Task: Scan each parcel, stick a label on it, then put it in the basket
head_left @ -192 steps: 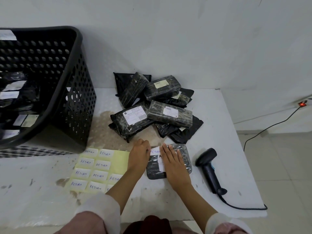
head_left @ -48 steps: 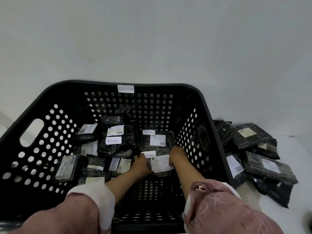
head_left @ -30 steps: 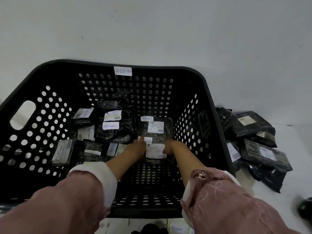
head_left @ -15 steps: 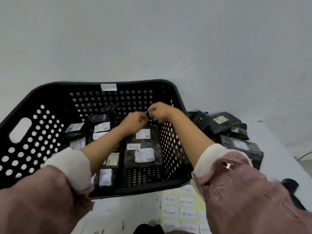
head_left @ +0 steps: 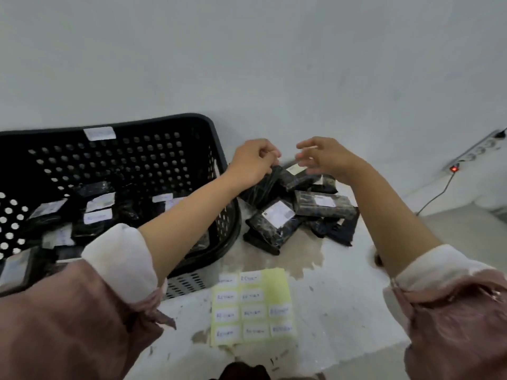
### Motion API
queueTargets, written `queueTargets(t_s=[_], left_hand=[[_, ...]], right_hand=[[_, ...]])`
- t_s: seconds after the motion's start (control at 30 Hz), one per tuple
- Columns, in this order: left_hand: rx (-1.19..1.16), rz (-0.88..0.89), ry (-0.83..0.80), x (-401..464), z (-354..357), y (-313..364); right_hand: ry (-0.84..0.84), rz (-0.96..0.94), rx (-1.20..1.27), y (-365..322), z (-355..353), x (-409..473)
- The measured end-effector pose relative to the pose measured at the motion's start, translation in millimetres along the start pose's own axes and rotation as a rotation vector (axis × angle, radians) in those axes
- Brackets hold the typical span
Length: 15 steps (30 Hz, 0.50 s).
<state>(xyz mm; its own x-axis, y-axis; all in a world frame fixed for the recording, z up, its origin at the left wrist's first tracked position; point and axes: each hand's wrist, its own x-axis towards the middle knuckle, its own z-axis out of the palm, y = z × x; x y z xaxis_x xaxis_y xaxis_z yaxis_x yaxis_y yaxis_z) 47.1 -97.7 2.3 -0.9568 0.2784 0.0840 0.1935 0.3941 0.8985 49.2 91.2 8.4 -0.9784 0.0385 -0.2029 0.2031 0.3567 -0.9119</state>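
Both hands above parcel pile right of basket, left hand loosely curled, right hand spread, both empty; best grab the top parcel squarely, label side up.

A small parcel-returns packing station: a stained white table against a bare wall, a heap of black wrapped parcels, a perforated black basket and a sheet of handwritten labels.

Motion blur smears the label sheet writing; the basket runs off the left edge, forearm covering its parcels.
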Motion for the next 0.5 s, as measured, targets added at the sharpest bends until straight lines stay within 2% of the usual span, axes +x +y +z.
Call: queueTargets(t_s=[0.13,0.3,0.4,0.5], left_hand=[[0.05,-0.138,-0.1,7,57,-26],[0.151,-0.349,-0.137,14,116,-54],[0.219,-0.435,-0.138,23,146,-68],[0.276,-0.487,-0.166,33,169,-84]], right_hand=[[0.059,0.173,-0.034,79,-41,3],[0.193,0.367,-0.147,176,-82,14],[0.173,0.429,-0.204,216,-98,24],[0.131,0.47,-0.157,238,-108,37]])
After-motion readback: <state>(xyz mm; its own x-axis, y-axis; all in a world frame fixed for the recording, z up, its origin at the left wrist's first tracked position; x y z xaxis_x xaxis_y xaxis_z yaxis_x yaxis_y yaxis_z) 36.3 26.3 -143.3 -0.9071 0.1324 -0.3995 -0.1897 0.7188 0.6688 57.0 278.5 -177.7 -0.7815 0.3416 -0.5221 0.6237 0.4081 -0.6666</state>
